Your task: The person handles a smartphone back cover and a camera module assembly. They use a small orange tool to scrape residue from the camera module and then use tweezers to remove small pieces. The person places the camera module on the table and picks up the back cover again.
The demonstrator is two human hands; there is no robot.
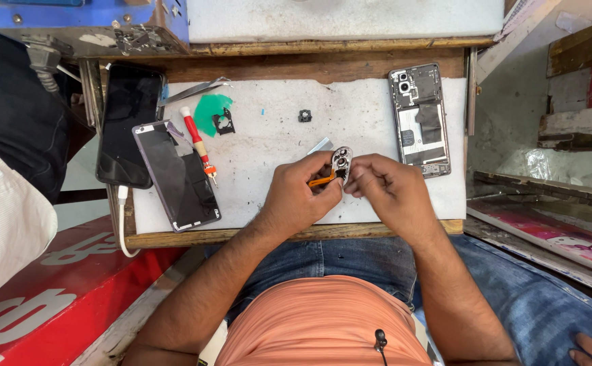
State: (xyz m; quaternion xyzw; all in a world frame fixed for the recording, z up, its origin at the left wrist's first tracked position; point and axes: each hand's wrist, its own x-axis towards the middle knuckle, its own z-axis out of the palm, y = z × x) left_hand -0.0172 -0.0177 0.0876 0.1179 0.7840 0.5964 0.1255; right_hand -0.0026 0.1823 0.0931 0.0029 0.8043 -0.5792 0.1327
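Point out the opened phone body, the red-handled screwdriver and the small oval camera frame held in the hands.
opened phone body (421, 118), head view, on its dark middle plate.
red-handled screwdriver (195, 137), head view, on the red grip.
camera frame (341, 161), head view, on its silver face between both hands.

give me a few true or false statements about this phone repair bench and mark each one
1. Both hands hold the small oval metal camera frame together. True: the left hand and right hand meet on it.
2. The red-handled screwdriver is in the right hand. False: it lies on the white work mat, left of the hands.
3. The opened phone body with exposed internals lies at the mat's right side. True.
4. The left hand grips an orange tool. True.
5. The black-screened phone lies on top of the opened phone body. False: it lies at the mat's far left, well apart from it.
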